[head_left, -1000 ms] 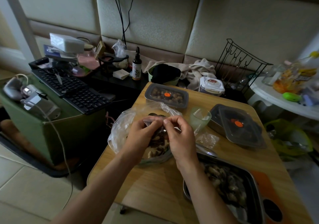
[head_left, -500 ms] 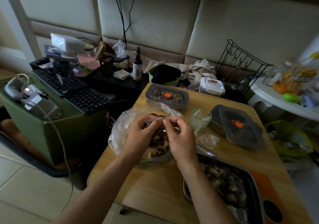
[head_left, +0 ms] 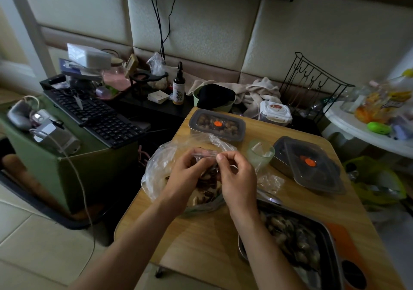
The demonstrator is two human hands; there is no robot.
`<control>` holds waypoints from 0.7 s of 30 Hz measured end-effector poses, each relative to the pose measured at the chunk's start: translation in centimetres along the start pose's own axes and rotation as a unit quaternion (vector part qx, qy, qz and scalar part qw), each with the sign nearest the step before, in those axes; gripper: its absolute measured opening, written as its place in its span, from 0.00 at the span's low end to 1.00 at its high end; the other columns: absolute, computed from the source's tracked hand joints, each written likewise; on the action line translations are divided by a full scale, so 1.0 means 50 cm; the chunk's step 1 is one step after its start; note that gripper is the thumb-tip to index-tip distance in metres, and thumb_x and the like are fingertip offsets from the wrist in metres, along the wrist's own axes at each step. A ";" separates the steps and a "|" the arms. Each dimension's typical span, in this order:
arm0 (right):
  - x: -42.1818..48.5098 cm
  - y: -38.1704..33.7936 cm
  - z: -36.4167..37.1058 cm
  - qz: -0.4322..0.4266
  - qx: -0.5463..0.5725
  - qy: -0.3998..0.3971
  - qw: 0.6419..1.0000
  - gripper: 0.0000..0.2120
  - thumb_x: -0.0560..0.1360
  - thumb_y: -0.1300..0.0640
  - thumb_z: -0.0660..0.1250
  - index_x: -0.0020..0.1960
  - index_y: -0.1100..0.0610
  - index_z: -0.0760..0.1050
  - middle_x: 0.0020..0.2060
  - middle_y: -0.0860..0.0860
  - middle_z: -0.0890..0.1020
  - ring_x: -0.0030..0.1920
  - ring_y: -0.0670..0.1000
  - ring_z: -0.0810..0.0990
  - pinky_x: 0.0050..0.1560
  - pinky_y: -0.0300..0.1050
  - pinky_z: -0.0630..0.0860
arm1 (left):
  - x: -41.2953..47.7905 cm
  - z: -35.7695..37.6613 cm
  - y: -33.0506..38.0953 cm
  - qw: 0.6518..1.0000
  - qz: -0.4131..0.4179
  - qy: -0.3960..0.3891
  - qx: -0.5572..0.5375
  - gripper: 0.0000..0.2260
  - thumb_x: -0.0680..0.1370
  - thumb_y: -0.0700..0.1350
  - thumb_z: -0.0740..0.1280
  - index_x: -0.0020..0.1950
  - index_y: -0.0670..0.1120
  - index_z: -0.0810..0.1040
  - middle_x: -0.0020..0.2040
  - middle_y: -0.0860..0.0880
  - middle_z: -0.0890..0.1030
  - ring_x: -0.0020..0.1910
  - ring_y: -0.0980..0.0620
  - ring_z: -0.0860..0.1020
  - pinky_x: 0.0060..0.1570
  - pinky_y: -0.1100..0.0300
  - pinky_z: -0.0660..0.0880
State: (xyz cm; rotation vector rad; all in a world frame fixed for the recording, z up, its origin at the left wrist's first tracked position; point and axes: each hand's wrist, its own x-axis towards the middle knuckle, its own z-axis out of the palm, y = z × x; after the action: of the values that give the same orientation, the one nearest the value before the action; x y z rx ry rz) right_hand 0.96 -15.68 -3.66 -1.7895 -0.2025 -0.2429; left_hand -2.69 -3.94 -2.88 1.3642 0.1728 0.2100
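Thin clear plastic bag (head_left: pixel 156 173), crinkled and glossy, slumped on pale wood-grain table (head_left: pixel 201 240) near its left edge, filled with dark brown and pale chunky pieces. Bag mouth bunched and pinched between left hand (head_left: pixel 185 178) and right hand (head_left: pixel 238 178), thumbs and fingertips curled tight on the film, hands almost touching directly above the contents. Bulk of bag below and left of the pinch. Behind: rectangular grey-lidded container (head_left: pixel 216 125), rounded corners, round orange sticker on lid, print too small to read. Right of that: translucent green cup (head_left: pixel 260 155), then 2nd dark-lidded container (head_left: pixel 310 164) with same orange dot. Bottom right: shiny steel tray (head_left: pixel 297 217) with similar lumpy pieces inside. Off the table, left: black keyboard (head_left: pixel 98 115); dark dropper bottle (head_left: pixel 178 86) with pale label, text unreadable.
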 end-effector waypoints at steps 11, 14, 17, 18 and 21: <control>0.001 0.004 -0.002 -0.005 0.005 -0.053 0.999 0.03 0.81 0.55 0.70 0.49 0.53 0.81 0.43 0.45 0.84 0.45 0.43 0.83 0.43 0.36 0.81 | 0.008 -0.013 -0.003 0.999 -0.033 0.006 -0.037 0.06 0.80 0.42 0.69 0.55 0.41 0.81 0.50 0.42 0.86 0.49 0.45 0.85 0.48 0.53 0.82; 0.002 0.004 0.001 -0.019 -0.005 -0.043 0.999 0.04 0.81 0.55 0.70 0.49 0.53 0.81 0.42 0.46 0.84 0.44 0.44 0.83 0.43 0.37 0.81 | 0.005 -0.010 0.000 0.999 -0.031 0.008 -0.029 0.07 0.80 0.43 0.69 0.55 0.42 0.82 0.49 0.44 0.86 0.48 0.46 0.85 0.46 0.57 0.82; 0.002 0.005 0.002 -0.027 -0.009 -0.042 0.999 0.04 0.81 0.55 0.70 0.48 0.52 0.81 0.42 0.45 0.84 0.44 0.44 0.83 0.43 0.38 0.81 | 0.001 -0.009 0.003 0.999 -0.025 0.012 -0.027 0.08 0.80 0.43 0.68 0.54 0.41 0.83 0.48 0.44 0.87 0.46 0.49 0.86 0.42 0.62 0.81; 0.003 0.005 0.002 -0.028 -0.008 -0.040 0.999 0.04 0.81 0.56 0.70 0.47 0.52 0.81 0.41 0.45 0.84 0.43 0.44 0.83 0.43 0.37 0.81 | 0.000 -0.008 0.004 0.999 -0.023 0.013 -0.026 0.08 0.81 0.43 0.68 0.54 0.40 0.83 0.47 0.45 0.87 0.46 0.50 0.86 0.41 0.63 0.81; 0.005 0.006 0.001 -0.020 0.001 -0.034 0.999 0.05 0.81 0.56 0.71 0.46 0.51 0.80 0.40 0.45 0.84 0.43 0.45 0.83 0.43 0.40 0.81 | -0.002 -0.006 0.008 1.000 -0.017 0.018 -0.020 0.08 0.81 0.43 0.69 0.54 0.40 0.83 0.46 0.46 0.87 0.44 0.52 0.86 0.39 0.65 0.80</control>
State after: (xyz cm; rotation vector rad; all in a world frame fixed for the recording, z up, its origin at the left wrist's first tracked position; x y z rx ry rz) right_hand 1.27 -15.72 -3.91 -1.7953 -0.2864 -0.2094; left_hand -2.86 -3.59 -2.57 1.3179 0.2198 0.2090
